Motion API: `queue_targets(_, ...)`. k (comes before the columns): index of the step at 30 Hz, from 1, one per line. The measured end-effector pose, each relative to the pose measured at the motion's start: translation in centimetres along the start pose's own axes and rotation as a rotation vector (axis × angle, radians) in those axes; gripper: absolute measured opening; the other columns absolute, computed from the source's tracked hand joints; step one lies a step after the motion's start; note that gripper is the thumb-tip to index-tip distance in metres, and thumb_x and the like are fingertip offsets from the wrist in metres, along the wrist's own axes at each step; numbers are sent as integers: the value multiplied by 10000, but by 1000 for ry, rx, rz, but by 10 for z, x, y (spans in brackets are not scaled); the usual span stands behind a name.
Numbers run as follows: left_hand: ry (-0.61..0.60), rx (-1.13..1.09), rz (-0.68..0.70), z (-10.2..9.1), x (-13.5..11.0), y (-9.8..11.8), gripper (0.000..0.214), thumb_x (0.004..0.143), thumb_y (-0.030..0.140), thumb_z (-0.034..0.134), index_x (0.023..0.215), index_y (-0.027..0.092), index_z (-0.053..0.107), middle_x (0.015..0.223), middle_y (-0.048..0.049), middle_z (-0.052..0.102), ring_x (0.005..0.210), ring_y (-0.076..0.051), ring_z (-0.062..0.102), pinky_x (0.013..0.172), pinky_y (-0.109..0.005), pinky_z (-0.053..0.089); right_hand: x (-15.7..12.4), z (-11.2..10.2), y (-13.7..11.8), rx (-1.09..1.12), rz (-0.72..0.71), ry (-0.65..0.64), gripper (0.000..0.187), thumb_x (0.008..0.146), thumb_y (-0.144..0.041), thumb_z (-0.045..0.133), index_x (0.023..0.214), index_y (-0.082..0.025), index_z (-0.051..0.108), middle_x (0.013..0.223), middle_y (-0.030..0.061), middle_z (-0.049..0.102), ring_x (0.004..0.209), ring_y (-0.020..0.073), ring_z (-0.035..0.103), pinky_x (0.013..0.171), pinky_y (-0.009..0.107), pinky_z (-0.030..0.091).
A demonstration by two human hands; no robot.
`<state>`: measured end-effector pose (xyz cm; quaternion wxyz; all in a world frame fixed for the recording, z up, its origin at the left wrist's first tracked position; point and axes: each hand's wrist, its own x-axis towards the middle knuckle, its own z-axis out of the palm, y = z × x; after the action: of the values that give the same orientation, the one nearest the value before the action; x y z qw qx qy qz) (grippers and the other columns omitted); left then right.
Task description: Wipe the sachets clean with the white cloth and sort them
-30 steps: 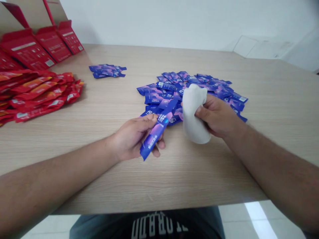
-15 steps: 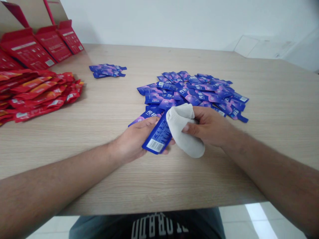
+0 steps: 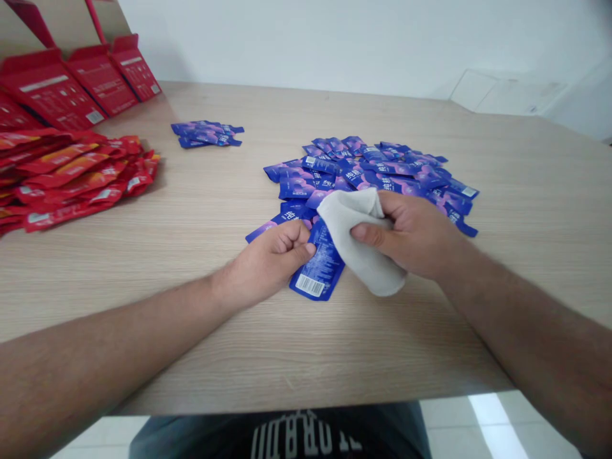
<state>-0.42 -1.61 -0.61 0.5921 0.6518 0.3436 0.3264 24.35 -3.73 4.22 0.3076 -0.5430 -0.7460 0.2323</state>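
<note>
My left hand (image 3: 289,250) is closed on the edge of a blue sachet (image 3: 319,264), its thumb on top. The sachet's printed back faces up, with a white barcode at the near end. A folded white cloth (image 3: 366,242) is pinched in my right hand (image 3: 406,233), thumb over it. The cloth lies against the sachet's right side and covers its far end. Just beyond both hands spreads a heap of blue and purple sachets (image 3: 377,169) on the table.
A small stack of blue sachets (image 3: 208,134) lies farther back, left of the heap. Red and orange packets (image 3: 81,175) are piled at the left, before red cartons (image 3: 102,83) with open flaps. A white wall (image 3: 310,44) borders the table's (image 3: 191,357) far edge.
The held sachet has moved slightly right and turned more upright, and my left thumb now lies over it. My right hand has shifted a little right and away with the cloth.
</note>
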Motion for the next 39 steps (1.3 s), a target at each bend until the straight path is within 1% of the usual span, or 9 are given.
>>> queue_targets(3,-18,-44,-44,0,0,0,280,921,355,680,787,195,493,641,52,504,534,-84,423,511,-216,333,-5,5,-5,-293,-234,140,315,921,-493,685,967,-181,694,927,69,693,859,238,630,737,349,479)
queue_targets(7,18,-153,-84,0,1,1,308,878,385,732,793,187,511,681,33,548,559,-85,463,516,-211,335,-15,20,-11,-442,-541,-171,166,966,-348,649,917,-190,639,954,64,645,874,218,591,761,339,455)
queue_targets(13,-13,-231,-129,1,-1,1,288,844,356,785,814,179,560,655,39,535,549,-82,460,523,-207,347,-11,15,-6,-452,-398,105,237,978,-418,626,893,-202,579,920,72,617,867,235,578,750,351,446)
queue_targets(18,41,-250,-140,2,-3,4,334,854,420,774,788,180,551,650,33,559,533,-80,460,506,-201,342,-16,21,-9,-474,-582,-121,145,978,-338,630,945,-198,605,984,74,632,921,241,589,793,353,453)
queue_targets(23,47,-204,-136,2,-2,3,352,849,441,781,776,172,565,675,17,580,538,-78,461,500,-203,341,-11,16,-6,-418,-420,62,263,983,-438,628,891,-196,582,922,64,611,872,228,579,764,341,444)
queue_targets(28,74,-190,-132,2,-4,3,365,880,491,735,804,180,562,656,31,544,523,-73,429,482,-191,317,-11,17,-6,-403,-513,-103,179,976,-366,645,931,-198,600,960,59,624,888,217,579,766,331,442)
queue_targets(32,65,-190,-125,2,-4,3,342,883,455,739,795,174,565,661,26,547,534,-74,434,492,-192,334,-13,19,-8,-405,-436,12,253,984,-442,626,926,-197,596,952,72,626,900,235,585,777,349,450)
queue_targets(37,64,-188,-111,3,-5,6,356,891,476,725,796,185,544,645,35,529,531,-80,443,489,-195,341,-18,23,-11,-459,-590,-107,151,987,-345,619,945,-201,611,962,67,628,908,233,580,792,351,449)
queue_targets(39,68,-192,-116,3,-4,6,365,887,486,728,799,187,539,636,37,523,519,-78,436,480,-194,332,-17,23,-10,-459,-542,-68,169,984,-366,624,953,-200,610,980,75,632,913,236,580,793,354,449)
